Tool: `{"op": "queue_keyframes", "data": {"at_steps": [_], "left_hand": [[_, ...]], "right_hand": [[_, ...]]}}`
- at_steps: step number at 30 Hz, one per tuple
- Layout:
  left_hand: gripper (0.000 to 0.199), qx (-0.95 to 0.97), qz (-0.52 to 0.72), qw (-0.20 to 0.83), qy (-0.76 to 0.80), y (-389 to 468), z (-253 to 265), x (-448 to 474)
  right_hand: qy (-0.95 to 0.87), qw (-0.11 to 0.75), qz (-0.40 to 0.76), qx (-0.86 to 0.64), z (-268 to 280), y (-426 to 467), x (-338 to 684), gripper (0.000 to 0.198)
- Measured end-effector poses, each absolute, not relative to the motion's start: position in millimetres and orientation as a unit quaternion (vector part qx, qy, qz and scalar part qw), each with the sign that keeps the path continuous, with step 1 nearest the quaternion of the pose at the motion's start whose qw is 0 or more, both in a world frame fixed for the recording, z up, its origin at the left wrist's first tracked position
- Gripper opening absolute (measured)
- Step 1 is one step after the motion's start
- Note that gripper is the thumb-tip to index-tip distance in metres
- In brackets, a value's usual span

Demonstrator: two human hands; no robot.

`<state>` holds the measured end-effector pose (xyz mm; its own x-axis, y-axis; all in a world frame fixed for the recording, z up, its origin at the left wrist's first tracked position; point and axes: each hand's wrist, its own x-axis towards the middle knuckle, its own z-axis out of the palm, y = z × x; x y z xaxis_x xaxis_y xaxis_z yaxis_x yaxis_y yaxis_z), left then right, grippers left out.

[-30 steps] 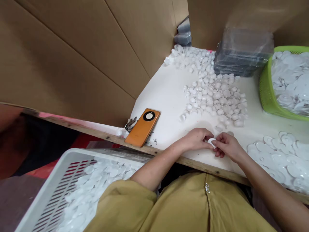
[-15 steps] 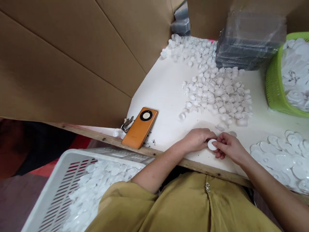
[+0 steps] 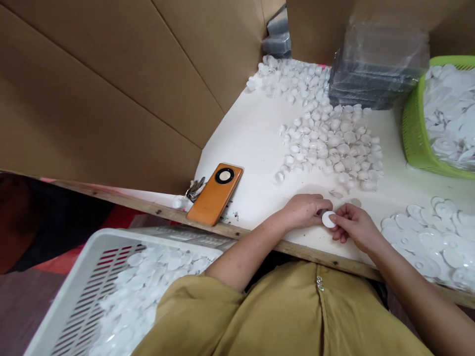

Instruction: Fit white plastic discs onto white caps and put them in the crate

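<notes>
In the head view, my right hand point(image 3: 351, 223) pinches a small white round saucer point(image 3: 328, 219) between thumb and fingers, just above the table's front edge. My left hand point(image 3: 308, 210) is closed with curled fingers against the saucer's left side; what lies inside those fingers is hidden. Beyond both hands spreads a heap of tiny white cups point(image 3: 334, 138), some showing small handles. A few loose white pieces point(image 3: 337, 193) lie close to my fingertips. To the right of my right hand is a layer of flat white saucers point(image 3: 430, 242).
An orange phone point(image 3: 215, 194) and keys point(image 3: 194, 189) lie near the table's wooden edge point(image 3: 315, 252). Wrapped grey blocks point(image 3: 378, 69) and a green basket point(image 3: 411, 123) of white pieces stand behind. A white crate point(image 3: 89, 291) sits lower left. Cardboard point(image 3: 111, 89) walls the left side.
The view has shifted slightly, so the basket and saucers appear a little further left. Both hands keep nearly the same pose around the saucer.
</notes>
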<state>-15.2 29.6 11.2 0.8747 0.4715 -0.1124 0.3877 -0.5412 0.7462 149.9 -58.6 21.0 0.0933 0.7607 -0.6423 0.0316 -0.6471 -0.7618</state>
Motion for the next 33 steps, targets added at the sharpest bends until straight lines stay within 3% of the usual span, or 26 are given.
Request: {"op": "queue_keyframes", "data": {"at_steps": [4, 9, 15, 20, 26, 28, 30, 33], "left_hand": [[0.020, 0.881, 0.051, 0.401, 0.247, 29, 10, -17], [0.045, 0.835, 0.022, 0.490, 0.249, 33, 16, -23], [0.028, 0.836, -0.022, 0.451, 0.311, 36, 24, -9], [0.028, 0.847, -0.066, 0.433, 0.300, 43, 27, 0], [0.020, 0.843, -0.032, 0.441, 0.305, 29, 25, -2], [0.020, 0.822, 0.011, 0.463, 0.332, 21, 29, -16], [0.020, 0.791, 0.053, 0.491, 0.362, 14, 39, -47], [0.025, 0.748, 0.048, 0.494, 0.440, 1, 62, -133]], "right_hand": [[-0.310, 0.287, 0.592, -0.687, 23, -57, 148, 0.035], [-0.338, 0.227, 0.586, -0.701, 24, -50, 151, 0.024], [-0.361, 0.180, 0.584, -0.704, 25, -43, 157, 0.021], [-0.375, 0.150, 0.591, -0.699, 24, -36, 159, 0.019], [-0.434, 0.195, 0.537, -0.696, 21, -50, 157, 0.019], [-0.471, 0.242, 0.484, -0.697, 25, -60, 172, 0.021], [-0.508, 0.261, 0.355, -0.740, 30, -69, 202, 0.024], [-0.551, 0.157, 0.094, -0.814, 35, -82, 263, 0.025]]}}
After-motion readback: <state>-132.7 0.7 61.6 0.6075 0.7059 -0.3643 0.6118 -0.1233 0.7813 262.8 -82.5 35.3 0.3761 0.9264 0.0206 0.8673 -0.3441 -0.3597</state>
